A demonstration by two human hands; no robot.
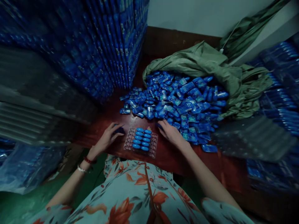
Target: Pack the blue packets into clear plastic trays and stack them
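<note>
- A clear plastic blister tray point(141, 142) lies flat on the dark red desk point(168, 155), right in front of the person, between both hands.
- Its middle pockets hold two rows of glossy blue oval pieces point(141, 139); the outer pockets look unfilled.
- The left hand point(108, 137) rests just left of the tray, fingers curled around a dark blue piece point(119, 129).
- The right hand point(169, 132) sits just right of the tray, fingertips pinching a small blue piece point(159, 126) at the edge of the pile.
- A heap of loose blue pieces point(182, 99) spreads behind the tray, spilling from a green cloth sack point(210, 65).
</note>
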